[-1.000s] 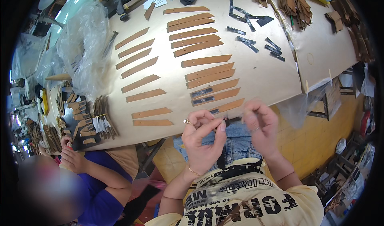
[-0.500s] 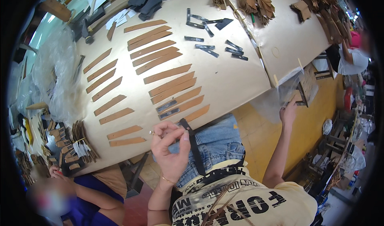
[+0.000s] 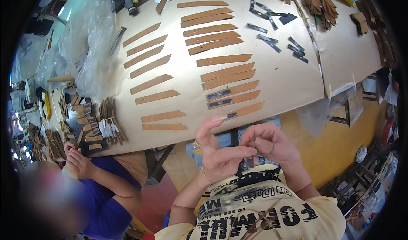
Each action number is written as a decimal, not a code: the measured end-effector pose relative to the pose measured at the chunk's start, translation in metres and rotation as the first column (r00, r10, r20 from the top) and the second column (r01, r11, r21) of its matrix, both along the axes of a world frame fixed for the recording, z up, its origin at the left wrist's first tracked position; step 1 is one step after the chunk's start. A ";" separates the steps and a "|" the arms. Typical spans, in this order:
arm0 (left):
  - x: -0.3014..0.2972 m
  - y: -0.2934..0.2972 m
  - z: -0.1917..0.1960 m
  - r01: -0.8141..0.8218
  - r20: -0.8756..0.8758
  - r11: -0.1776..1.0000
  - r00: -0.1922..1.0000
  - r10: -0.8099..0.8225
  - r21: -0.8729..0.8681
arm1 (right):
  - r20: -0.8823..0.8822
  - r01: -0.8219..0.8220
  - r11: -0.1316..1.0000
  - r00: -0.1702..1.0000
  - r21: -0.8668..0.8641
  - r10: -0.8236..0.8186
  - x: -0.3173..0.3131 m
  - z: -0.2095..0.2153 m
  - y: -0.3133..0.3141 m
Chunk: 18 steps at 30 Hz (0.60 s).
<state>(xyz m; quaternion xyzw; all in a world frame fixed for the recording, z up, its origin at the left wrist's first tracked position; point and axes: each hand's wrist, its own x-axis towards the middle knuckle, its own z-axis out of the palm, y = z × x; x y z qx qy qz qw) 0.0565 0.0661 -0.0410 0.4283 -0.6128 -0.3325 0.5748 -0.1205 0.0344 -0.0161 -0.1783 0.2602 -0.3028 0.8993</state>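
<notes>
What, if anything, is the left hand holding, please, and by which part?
Seemingly a small dark piece in the left hand; its gripped part is unclear.

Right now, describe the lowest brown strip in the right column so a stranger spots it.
On the pale table, find the right of two columns of brown strips. The lowest strip lies nearest the person's edge. Unlike its neighbours, its left end is partly hidden by the left hand.

dark piece [image 3: 250, 162] | held, partly hidden | nearest brown strip [image 3: 251, 108] | flat, dark patch [image 3: 231, 115] at left
</notes>
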 end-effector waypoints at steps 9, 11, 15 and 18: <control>0.012 -0.014 -0.001 0.030 -0.217 0.977 0.976 0.017 0.212 | -0.379 0.189 0.936 0.877 -0.295 -0.297 0.010 0.005 -0.015; 0.013 -0.018 0.002 0.076 -0.426 0.924 0.899 0.099 0.374 | -0.495 0.155 0.821 0.731 -0.549 -0.470 0.019 0.000 -0.022; 0.017 -0.029 0.002 0.083 -0.481 0.797 0.832 0.275 0.598 | -0.548 -0.107 0.596 0.547 -0.796 -0.633 0.034 -0.014 -0.042; 0.019 -0.042 -0.006 -0.076 -0.307 0.776 0.891 0.334 0.626 | -0.587 -0.142 0.619 0.533 -0.773 -0.609 0.040 -0.021 -0.051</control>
